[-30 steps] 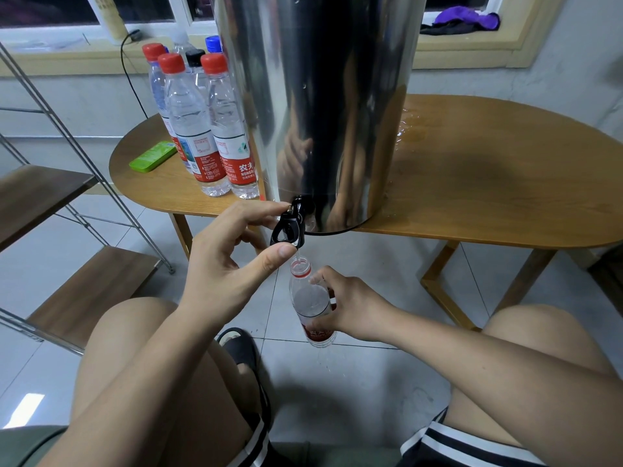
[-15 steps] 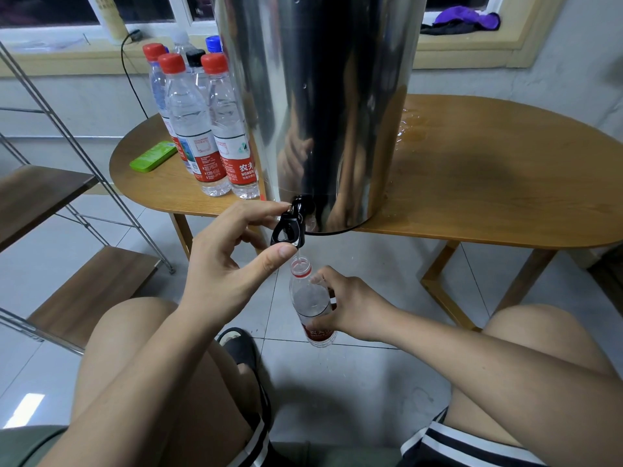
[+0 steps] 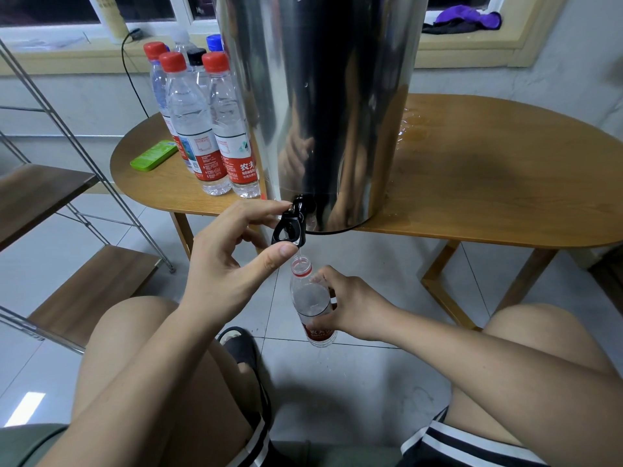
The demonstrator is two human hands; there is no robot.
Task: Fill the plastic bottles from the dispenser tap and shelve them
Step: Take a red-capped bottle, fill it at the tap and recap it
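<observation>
Little has shifted: left hand (image 3: pixel 229 264) pinches the black tap lever (image 3: pixel 288 229), right hand (image 3: pixel 354 305) grips the open water bottle (image 3: pixel 312 305) just under the spout. Keep its mouth centred; water dribbles off its base.

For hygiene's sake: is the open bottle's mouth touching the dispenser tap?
Apart. The head view shows a thin water stream crossing a gap between the tap and the mouth of the bottle, held lower by the right hand.
</observation>
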